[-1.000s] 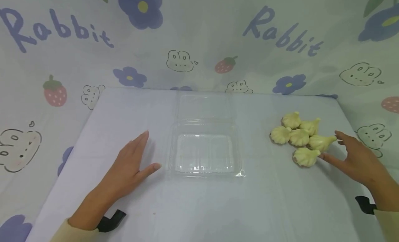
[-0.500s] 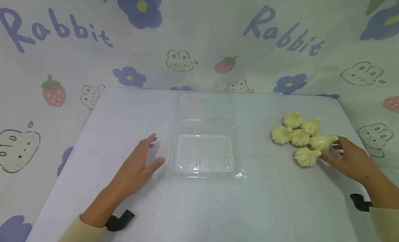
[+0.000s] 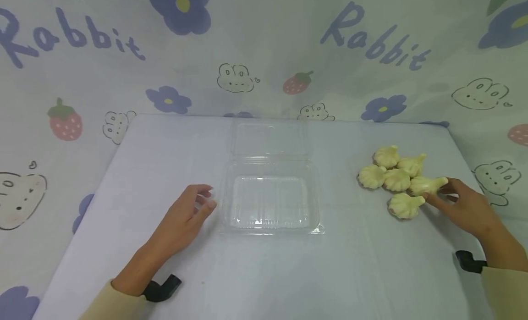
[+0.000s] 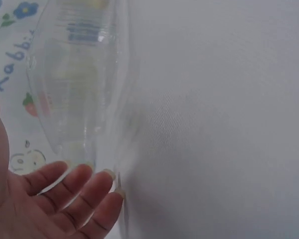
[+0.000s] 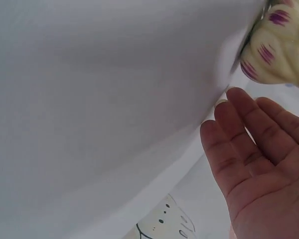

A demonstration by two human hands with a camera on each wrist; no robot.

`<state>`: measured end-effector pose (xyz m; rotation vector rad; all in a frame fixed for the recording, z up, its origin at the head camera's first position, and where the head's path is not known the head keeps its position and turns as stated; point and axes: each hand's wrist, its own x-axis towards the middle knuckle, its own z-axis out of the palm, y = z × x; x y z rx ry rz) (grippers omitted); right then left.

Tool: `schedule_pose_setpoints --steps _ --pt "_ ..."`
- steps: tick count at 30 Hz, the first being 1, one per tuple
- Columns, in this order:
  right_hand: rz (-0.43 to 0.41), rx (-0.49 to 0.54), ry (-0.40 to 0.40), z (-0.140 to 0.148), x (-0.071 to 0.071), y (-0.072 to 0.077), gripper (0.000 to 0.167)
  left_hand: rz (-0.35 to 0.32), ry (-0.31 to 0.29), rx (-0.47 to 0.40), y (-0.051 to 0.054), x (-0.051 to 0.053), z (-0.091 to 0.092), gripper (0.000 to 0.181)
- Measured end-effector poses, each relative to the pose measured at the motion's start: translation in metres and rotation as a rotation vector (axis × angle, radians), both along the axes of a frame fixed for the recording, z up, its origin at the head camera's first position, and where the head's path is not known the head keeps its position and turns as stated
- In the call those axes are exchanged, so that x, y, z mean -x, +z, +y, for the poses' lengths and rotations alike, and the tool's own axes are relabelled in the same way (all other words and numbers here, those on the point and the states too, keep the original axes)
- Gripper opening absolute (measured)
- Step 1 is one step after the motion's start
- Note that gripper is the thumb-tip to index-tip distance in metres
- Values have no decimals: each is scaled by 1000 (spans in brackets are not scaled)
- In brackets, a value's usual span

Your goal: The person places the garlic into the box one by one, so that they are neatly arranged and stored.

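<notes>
Several pale garlic bulbs (image 3: 397,179) lie clustered on the right of the white table. My right hand (image 3: 468,207) is at the cluster's right side, its thumb and fingers spread around the stem end of one garlic bulb (image 3: 425,186). In the right wrist view, the fingers (image 5: 229,144) are loosely extended below a purple-streaked bulb (image 5: 271,50), with a gap between. A clear plastic clamshell box (image 3: 270,230) lies with its lid folded back in the middle. Just left of it is my left hand (image 3: 179,223), fingers loosely bent and holding nothing.
Behind the white table (image 3: 264,278) hangs a cloth (image 3: 264,45) printed with rabbits, flowers and strawberries. The box's lid (image 3: 270,139) extends to the table's back edge. Black straps (image 3: 470,261) show at both wrists.
My left hand has moved right, closer to the box, and its fingers have bent. The right hand has shifted slightly left, its thumb nearer the bulb's stem. Garlic and box stay in place.
</notes>
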<state>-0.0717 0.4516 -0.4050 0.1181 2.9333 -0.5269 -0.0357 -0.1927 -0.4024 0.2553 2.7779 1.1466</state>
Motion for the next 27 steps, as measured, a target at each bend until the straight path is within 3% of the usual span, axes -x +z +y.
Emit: schedule_pose_setpoints --steps 8,27 --pt "-26 5 -44 -5 5 4 84 -40 39 -17 -2 4 5 43" --pt "-29 30 -62 -9 2 2 78 -103 27 -95 -7 4 10 33"
